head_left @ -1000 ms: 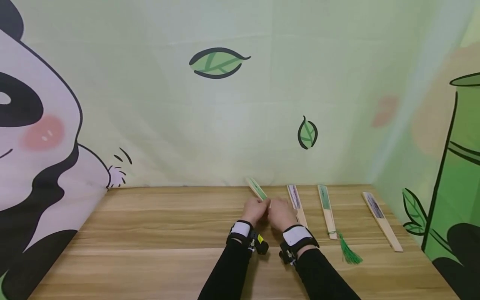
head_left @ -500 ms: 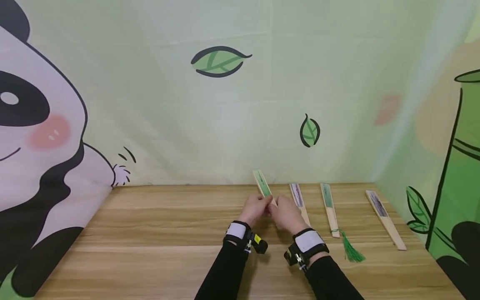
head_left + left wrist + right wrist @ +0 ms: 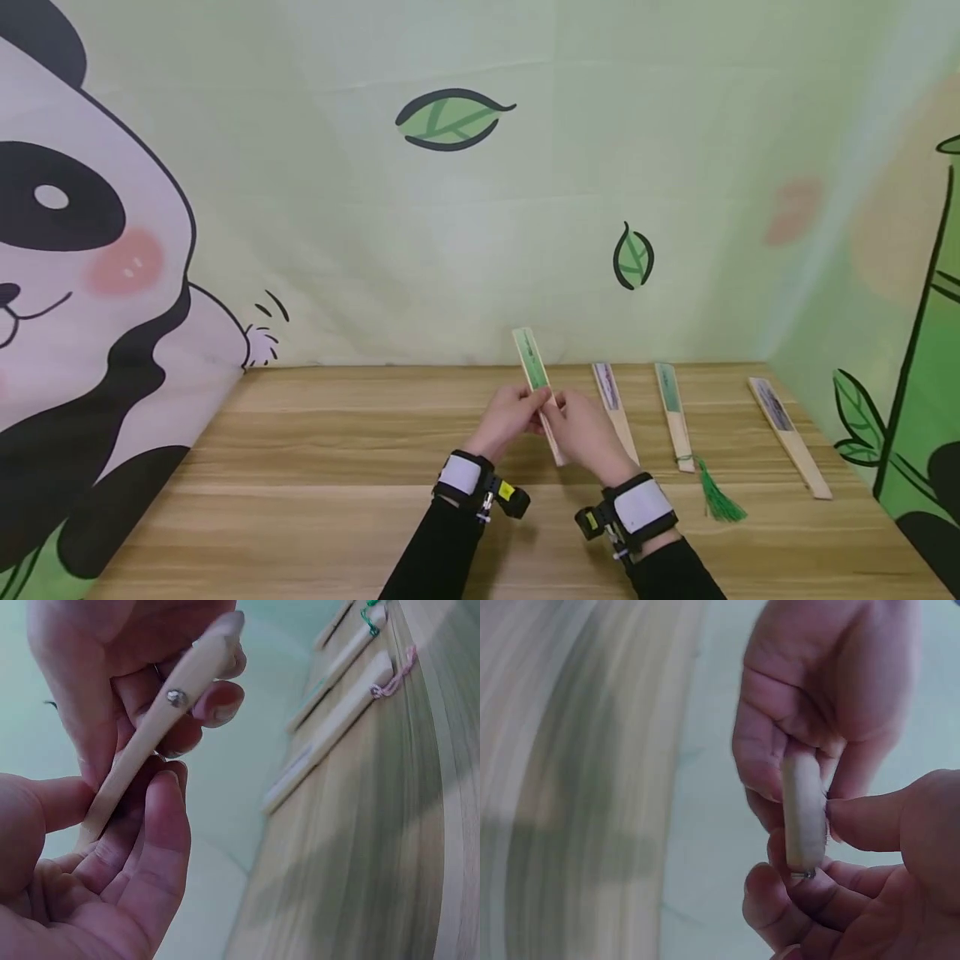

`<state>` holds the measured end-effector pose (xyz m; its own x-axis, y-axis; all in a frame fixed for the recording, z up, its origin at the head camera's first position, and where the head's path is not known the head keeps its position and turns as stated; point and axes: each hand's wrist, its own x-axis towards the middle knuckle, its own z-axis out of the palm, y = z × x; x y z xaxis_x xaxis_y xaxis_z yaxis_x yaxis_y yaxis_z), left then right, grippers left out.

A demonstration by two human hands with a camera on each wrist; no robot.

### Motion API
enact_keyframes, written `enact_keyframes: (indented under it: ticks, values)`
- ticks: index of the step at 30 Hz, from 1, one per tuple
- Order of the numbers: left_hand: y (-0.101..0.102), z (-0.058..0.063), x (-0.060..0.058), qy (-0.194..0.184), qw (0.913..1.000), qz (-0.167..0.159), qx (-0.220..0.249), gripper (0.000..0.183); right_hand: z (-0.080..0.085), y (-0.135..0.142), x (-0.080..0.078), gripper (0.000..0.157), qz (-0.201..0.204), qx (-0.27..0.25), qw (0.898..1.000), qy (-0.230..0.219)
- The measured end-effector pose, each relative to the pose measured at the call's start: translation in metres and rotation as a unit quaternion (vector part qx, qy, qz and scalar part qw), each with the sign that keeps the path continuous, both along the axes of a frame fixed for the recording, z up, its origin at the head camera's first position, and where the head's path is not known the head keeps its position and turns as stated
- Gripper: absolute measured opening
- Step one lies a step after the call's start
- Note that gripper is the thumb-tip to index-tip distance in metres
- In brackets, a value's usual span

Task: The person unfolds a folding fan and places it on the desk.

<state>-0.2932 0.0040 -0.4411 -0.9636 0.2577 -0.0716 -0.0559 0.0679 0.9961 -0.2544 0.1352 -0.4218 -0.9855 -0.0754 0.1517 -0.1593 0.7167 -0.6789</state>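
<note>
Both hands hold one folded hand fan (image 3: pixel 529 358) above the middle of the table, its green paper end tilted up toward the back wall. My left hand (image 3: pixel 506 417) pinches it from the left between thumb and fingers. From the right, my right hand (image 3: pixel 585 433) grips it too, thumb against its edge. In the left wrist view, a metal rivet (image 3: pixel 177 697) shows near the fan's bare wooden end. The right wrist view looks at that end almost head-on, with the left hand (image 3: pixel 817 682) behind it.
Right of the hands lie three more folded fans: a purple-papered one (image 3: pixel 606 387) with a pink tassel (image 3: pixel 394 679), a green one (image 3: pixel 670 392) with a green tassel (image 3: pixel 722 500), and a dark-printed one (image 3: pixel 787 433). A printed cloth wall (image 3: pixel 337 233) borders the wooden table (image 3: pixel 300 467).
The held fan has come up and stands steeper; its wooden lower end now shows below the hands. My right hand has shifted right and down along it. The head view has turned slightly left.
</note>
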Motion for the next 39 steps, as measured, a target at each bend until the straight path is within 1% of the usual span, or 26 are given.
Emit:
enact_keyframes:
  ticks: [3,7,11,13,15,18,20,22,26,28,30,34,35,39]
  values:
    - [-0.005,0.007,0.007,0.006,0.9999,-0.014,0.000,0.030,0.008,0.000,0.008,0.026,0.003,-0.032,0.999,-0.015]
    - [-0.011,0.017,0.017,0.019,0.9988,-0.043,0.014,0.031,0.019,0.000,0.018,0.025,0.008,-0.070,0.997,-0.030]
    - [-0.019,0.023,0.027,0.029,0.9973,-0.060,0.032,0.031,0.029,-0.002,0.027,0.024,0.018,-0.115,0.992,-0.046]
    - [-0.023,0.026,0.032,0.034,0.9967,-0.064,0.037,0.030,0.032,-0.002,0.030,0.024,0.028,-0.149,0.987,-0.056]
    - [-0.026,0.030,0.037,0.039,0.9959,-0.070,0.041,0.031,0.034,-0.003,0.034,0.026,0.041,-0.185,0.980,-0.068]
    - [-0.029,0.034,0.043,0.047,0.9951,-0.078,0.037,0.032,0.035,-0.003,0.039,0.028,0.056,-0.239,0.965,-0.093]
    - [-0.031,0.036,0.047,0.053,0.9956,-0.071,0.030,0.032,0.036,-0.003,0.042,0.028,0.061,-0.265,0.957,-0.105]
    - [-0.032,0.038,0.050,0.064,0.9966,-0.049,0.019,0.031,0.038,-0.005,0.044,0.027,0.064,-0.283,0.951,-0.107]
    - [-0.034,0.041,0.052,0.097,0.9951,0.021,0.005,0.027,0.042,-0.011,0.046,0.025,0.063,-0.296,0.949,-0.091]
    - [-0.034,0.042,0.053,0.107,0.9935,0.037,0.003,0.026,0.044,-0.014,0.046,0.024,0.060,-0.300,0.949,-0.083]
    - [-0.036,0.043,0.053,0.107,0.9935,0.039,0.003,0.025,0.045,-0.016,0.046,0.022,0.054,-0.303,0.948,-0.080]
    - [-0.038,0.045,0.056,0.092,0.9953,0.026,0.011,0.024,0.045,-0.017,0.046,0.019,0.047,-0.306,0.948,-0.080]
    - [-0.039,0.049,0.059,0.089,0.9956,0.024,0.012,0.024,0.045,-0.018,0.046,0.019,0.046,-0.306,0.948,-0.080]
    - [-0.041,0.050,0.060,0.085,0.9959,0.024,0.016,0.023,0.043,-0.021,0.046,0.019,0.046,-0.312,0.946,-0.078]
